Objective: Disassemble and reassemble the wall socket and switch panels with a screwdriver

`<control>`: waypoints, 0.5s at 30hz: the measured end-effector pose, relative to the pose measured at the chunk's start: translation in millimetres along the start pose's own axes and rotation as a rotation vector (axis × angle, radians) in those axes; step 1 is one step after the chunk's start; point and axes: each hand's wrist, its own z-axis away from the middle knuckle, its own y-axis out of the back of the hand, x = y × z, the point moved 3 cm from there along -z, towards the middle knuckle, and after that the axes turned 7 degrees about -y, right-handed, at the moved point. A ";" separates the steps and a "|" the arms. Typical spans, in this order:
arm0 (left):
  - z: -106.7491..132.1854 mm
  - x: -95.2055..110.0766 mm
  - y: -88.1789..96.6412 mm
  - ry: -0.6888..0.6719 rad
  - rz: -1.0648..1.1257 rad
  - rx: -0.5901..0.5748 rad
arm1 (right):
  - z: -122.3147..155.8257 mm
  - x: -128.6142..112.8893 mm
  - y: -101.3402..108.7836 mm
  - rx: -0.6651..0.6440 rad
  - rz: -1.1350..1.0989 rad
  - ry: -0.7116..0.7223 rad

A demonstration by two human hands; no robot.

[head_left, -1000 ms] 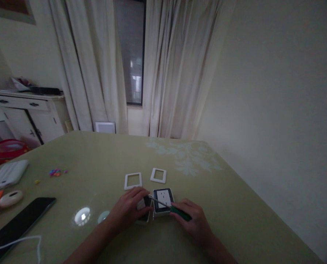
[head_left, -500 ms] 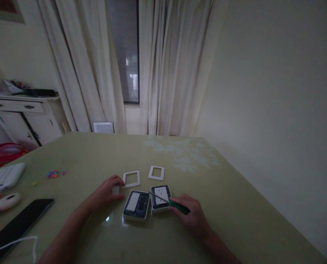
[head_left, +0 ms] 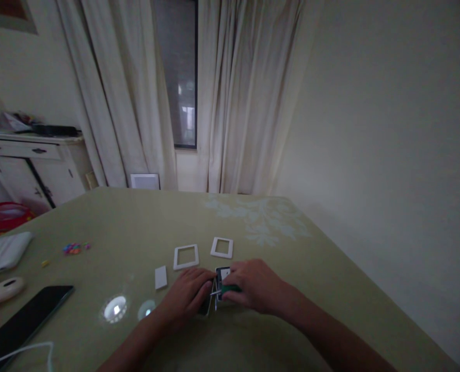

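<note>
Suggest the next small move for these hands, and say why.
Likely a gentle pry with the green-handled screwdriver: held in the right hand, it points toward the edge of the left box, while the left hand covers most of that box, perhaps steadying it.

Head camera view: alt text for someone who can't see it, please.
A person's right hand holds a green-handled screwdriver, its tip close to the edge of a dark-faced box under the left hand. A second, partly covered box sits alongside. Two white frames and a small white plate lie on the greenish table.
</note>
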 end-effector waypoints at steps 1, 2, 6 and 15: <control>0.1 -0.9 -0.2 0.001 -0.002 0.006 | -6.5 -7.9 9.8 -0.023 0.062 0.017; 0.7 -2.4 0.1 0.003 0.001 0.010 | -12.4 -14.9 18.0 -0.037 0.121 0.022; 5.0 -9.9 -0.4 0.015 0.004 0.065 | -29.6 -32.9 36.1 -0.053 0.261 0.035; 7.1 -16.5 -10.1 0.003 -0.058 0.138 | -36.9 -9.9 27.0 -0.019 0.128 0.059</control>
